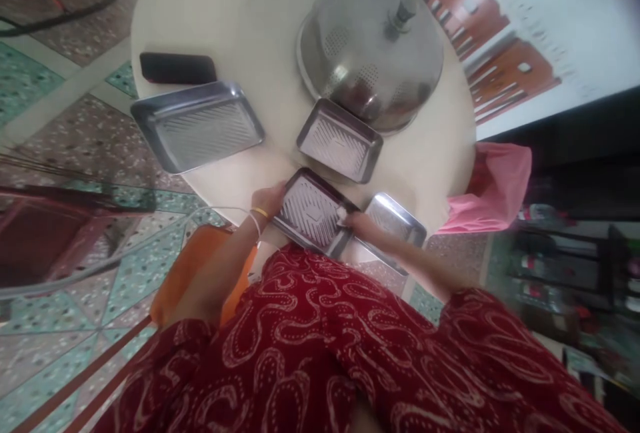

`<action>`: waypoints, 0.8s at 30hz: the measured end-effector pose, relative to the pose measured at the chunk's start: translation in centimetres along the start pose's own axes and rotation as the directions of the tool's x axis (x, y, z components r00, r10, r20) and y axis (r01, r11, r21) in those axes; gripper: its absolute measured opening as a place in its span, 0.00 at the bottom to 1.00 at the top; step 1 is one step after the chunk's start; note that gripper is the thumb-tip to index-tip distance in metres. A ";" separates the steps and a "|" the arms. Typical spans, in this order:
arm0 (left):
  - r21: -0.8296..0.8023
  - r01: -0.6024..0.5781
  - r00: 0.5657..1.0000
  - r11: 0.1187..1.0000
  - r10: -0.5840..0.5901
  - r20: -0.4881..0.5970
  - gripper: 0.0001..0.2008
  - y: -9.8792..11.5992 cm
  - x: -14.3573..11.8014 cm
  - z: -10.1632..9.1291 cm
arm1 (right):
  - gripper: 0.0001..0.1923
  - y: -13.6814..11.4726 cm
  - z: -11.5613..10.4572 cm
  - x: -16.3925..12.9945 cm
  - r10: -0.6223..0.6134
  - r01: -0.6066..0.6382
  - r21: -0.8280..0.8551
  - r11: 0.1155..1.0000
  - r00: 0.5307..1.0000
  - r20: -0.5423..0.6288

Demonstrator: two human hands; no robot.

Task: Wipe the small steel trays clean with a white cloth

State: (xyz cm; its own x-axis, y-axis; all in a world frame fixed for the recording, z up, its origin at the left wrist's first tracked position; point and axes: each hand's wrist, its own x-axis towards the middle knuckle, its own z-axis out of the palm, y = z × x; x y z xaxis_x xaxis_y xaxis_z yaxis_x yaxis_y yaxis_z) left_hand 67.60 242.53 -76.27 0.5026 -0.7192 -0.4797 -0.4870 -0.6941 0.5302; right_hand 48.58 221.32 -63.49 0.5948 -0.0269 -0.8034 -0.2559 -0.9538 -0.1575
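Observation:
A dark-rimmed metal baking tray (312, 210) with a ribbed bottom lies at the table's near edge, close to my body. My left hand (269, 199), a yellow band at its wrist, grips the tray's left edge. Closed around a small white wad (341, 215), perhaps tissue or cloth, my right hand (354, 221) is at the tray's right side. Just beyond sits a second ribbed tray (340, 141). A shiny tray (395, 216) lies to the right, partly hidden under my right forearm. To the left is a larger silver tray (200, 128).
On the round cream table (215, 13) stand a big domed metal lid (370, 46) with a knob and, at the left edge, a black case (177, 68). A pink bag (495, 186) hangs at the right edge. An orange seat (193, 273) is at lower left.

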 end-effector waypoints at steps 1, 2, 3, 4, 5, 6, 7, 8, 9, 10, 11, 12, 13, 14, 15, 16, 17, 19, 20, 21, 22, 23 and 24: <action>-0.004 0.013 1.000 1.000 -0.013 -0.006 0.24 0.1 0.0 0.0 | 0.13 -1.1 0.8 -0.1 0.010 -0.010 0.028 1.000 1.000 0.022; -0.005 0.027 1.000 1.000 -0.027 -0.010 0.24 0.2 0.0 -0.1 | 0.13 -2.4 1.7 0.1 0.011 -0.014 0.061 0.998 0.999 0.042; -0.004 0.039 0.999 0.999 -0.039 -0.010 0.24 0.2 -0.1 -0.1 | 0.12 -3.6 2.3 0.5 0.007 -0.012 0.098 0.995 0.998 0.056; -0.003 0.045 0.999 0.999 -0.045 -0.005 0.23 0.2 -0.1 -0.2 | 0.12 -4.7 2.7 1.2 0.010 -0.017 0.134 0.991 0.999 0.052; -0.002 0.040 0.999 0.999 -0.040 0.001 0.23 0.2 -0.1 -0.3 | 0.13 -5.5 2.8 1.9 0.022 -0.026 0.166 0.986 0.999 0.027; -0.001 0.030 1.000 1.000 -0.030 0.009 0.23 0.1 -0.1 -0.4 | 0.14 -6.0 2.5 2.9 0.043 -0.039 0.192 0.981 0.999 -0.018; 0.001 0.021 1.000 1.000 -0.021 0.014 0.23 0.1 -0.2 -0.5 | 0.16 -6.2 2.0 4.0 0.073 -0.054 0.214 0.975 0.994 -0.083; 0.002 0.015 1.000 1.000 -0.015 0.011 0.23 0.1 -0.2 -0.6 | 0.19 -6.2 1.2 5.2 0.100 -0.062 0.233 0.971 0.983 -0.153; 0.004 0.014 1.000 1.000 -0.014 0.002 0.23 0.1 -0.2 -0.6 | 0.21 -6.0 0.4 6.7 0.117 -0.059 0.248 0.967 0.967 -0.226; 0.006 0.017 1.000 1.000 -0.016 -0.010 0.23 0.1 -0.2 -0.6 | 0.22 -5.7 -0.3 8.3 0.121 -0.045 0.259 0.965 0.950 -0.288; 0.007 0.020 1.000 1.000 -0.020 -0.022 0.23 0.1 -0.3 -0.6 | 0.22 -5.5 -0.7 9.9 0.121 -0.029 0.269 0.963 0.936 -0.331; 0.005 0.023 0.999 1.000 -0.023 -0.034 0.24 0.1 -0.3 -0.6 | 0.22 -5.5 -0.8 11.4 0.114 -0.009 0.274 0.962 0.922 -0.370; 0.004 0.024 0.999 1.000 -0.024 -0.042 0.24 0.2 -0.3 -0.6 | 0.23 -5.6 -0.5 12.8 0.099 0.020 0.272 0.962 0.902 -0.420; 0.003 0.028 0.999 1.000 -0.028 -0.047 0.24 0.2 -0.4 -0.6 | 0.23 -5.9 0.1 14.0 0.070 0.063 0.261 0.963 0.879 -0.472; 0.003 0.034 0.998 0.999 -0.033 -0.048 0.24 0.2 -0.4 -0.5 | 0.23 -6.3 0.9 14.8 0.019 0.123 0.243 0.962 0.860 -0.511; 0.003 0.038 0.998 0.999 -0.038 -0.050 0.23 0.2 -0.4 -0.5 | 0.22 -6.7 1.9 15.2 -0.058 0.202 0.216 0.955 0.844 -0.533; 0.002 0.041 0.998 0.999 -0.041 -0.051 0.23 0.2 -0.4 -0.4 | 0.21 -7.2 3.0 15.3 -0.156 0.295 0.186 0.937 0.833 -0.531; 0.000 0.039 0.998 0.999 -0.039 -0.054 0.23 0.1 -0.4 -0.3 | 0.18 -7.6 4.9 14.1 -0.367 0.474 0.149 0.868 0.813 -0.451; -0.001 0.034 0.998 0.999 -0.034 -0.053 0.23 0.1 -0.4 -0.3 | 0.18 -7.5 5.5 13.0 -0.443 0.531 0.150 0.834 0.807 -0.390; 0.000 0.029 0.998 1.000 -0.029 -0.051 0.23 0.0 -0.4 -0.2 | 0.18 -7.2 6.0 11.6 -0.486 0.554 0.169 0.815 0.813 -0.321; 0.002 0.026 0.998 1.000 -0.026 -0.050 0.23 0.0 -0.3 -0.2 | 0.19 -6.7 6.2 10.0 -0.501 0.551 0.197 0.811 0.828 -0.252; 0.005 0.027 0.998 1.000 -0.026 -0.049 0.23 -0.1 -0.3 -0.1 | 0.20 -6.1 6.3 8.3 -0.497 0.530 0.228 0.817 0.847 -0.188; 0.008 0.028 0.998 1.000 -0.028 -0.049 0.23 -0.1 -0.2 -0.1 | 0.20 -5.4 6.1 6.5 -0.484 0.501 0.259 0.826 0.865 -0.132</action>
State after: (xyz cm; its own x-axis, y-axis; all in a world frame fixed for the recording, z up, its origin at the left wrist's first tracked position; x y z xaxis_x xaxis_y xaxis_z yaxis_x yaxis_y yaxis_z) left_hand 67.61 242.75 -76.18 0.5504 -0.6971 -0.4594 -0.4780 -0.7143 0.5112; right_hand 49.18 228.13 -71.39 0.7390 0.3986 -0.5431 -0.1107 -0.7235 -0.6814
